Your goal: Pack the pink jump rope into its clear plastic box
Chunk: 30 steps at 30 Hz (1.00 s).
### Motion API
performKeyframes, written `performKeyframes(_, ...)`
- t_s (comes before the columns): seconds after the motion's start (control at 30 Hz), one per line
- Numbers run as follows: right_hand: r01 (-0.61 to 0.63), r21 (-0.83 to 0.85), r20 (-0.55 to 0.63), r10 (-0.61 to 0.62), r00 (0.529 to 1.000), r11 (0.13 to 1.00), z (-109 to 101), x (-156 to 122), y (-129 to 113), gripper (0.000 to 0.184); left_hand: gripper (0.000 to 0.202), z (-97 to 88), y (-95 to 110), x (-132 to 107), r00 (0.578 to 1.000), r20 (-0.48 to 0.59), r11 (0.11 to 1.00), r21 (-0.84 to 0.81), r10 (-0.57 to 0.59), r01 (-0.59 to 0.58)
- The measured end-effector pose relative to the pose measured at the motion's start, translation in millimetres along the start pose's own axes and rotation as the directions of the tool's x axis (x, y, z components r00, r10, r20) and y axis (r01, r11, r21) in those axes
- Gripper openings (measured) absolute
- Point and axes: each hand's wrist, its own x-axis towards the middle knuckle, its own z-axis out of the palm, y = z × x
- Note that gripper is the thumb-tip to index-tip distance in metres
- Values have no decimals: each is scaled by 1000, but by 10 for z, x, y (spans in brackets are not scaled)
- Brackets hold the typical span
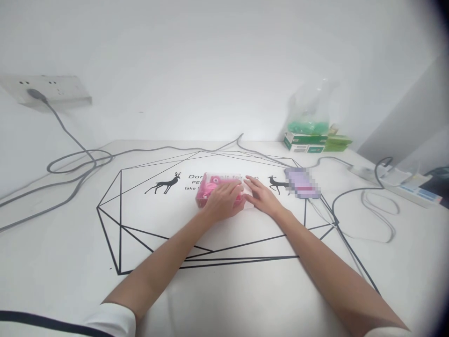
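A clear plastic box [201,199] with bright pink things inside lies on the printed mat [157,210]; what the pink contents are I cannot make out. Across its top and near side lies my left hand [224,199], fingers curled over it and gripping. My right hand [264,196] is at the box's right end, thumb and fingers apart, its fingertips at the see-through edge. Part of the box is hidden behind my left hand.
A lilac phone-like object [302,182], blurred out, lies to the right with a white cable. Behind it stand green-and-white boxes [305,140] under a plastic bag [310,110]. Grey cables [79,175] run along the left and back. A wall socket [56,89] and power strip [410,192] flank the table.
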Motion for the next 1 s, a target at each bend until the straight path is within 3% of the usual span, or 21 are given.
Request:
performKeyframes(0.1,-50,142,-46,57,997,989,49,12,55,64,36,-116,-128,0,997,53,998,-6,-57,57)
performKeyframes(0.17,-82,261,-71,103,992,962,78,22,66,65,41,-227,-267,-12,980,164,993,-9,-111,114)
performKeyframes(0.23,-122,394,-79,166,983,911,94,35,49,66,39,-346,-414,-38,942,324,989,-86,-90,124)
performKeyframes(0.3,-164,511,-78,235,969,844,100,51,9,66,39,-442,-533,-77,920,387,979,-152,-66,134)
performKeyframes(0.5,-220,684,-81,372,925,695,157,80,-155,81,50,-468,-642,-218,927,373,966,-223,-40,131)
performKeyframes(0.6,-211,662,-95,360,928,719,210,76,-239,78,53,-412,-647,-261,934,355,969,-217,-37,121)
performKeyframes(0.7,-205,557,-115,319,941,805,226,69,-348,69,54,-357,-661,-289,949,314,970,-218,-33,105)
performKeyframes(0.83,-146,374,-65,183,981,916,245,72,-508,70,57,-265,-679,-330,977,204,967,-234,-55,104)
performKeyframes(1.0,-61,225,-72,79,994,972,346,91,-562,72,59,-181,-662,-362,992,94,961,-255,-87,108)
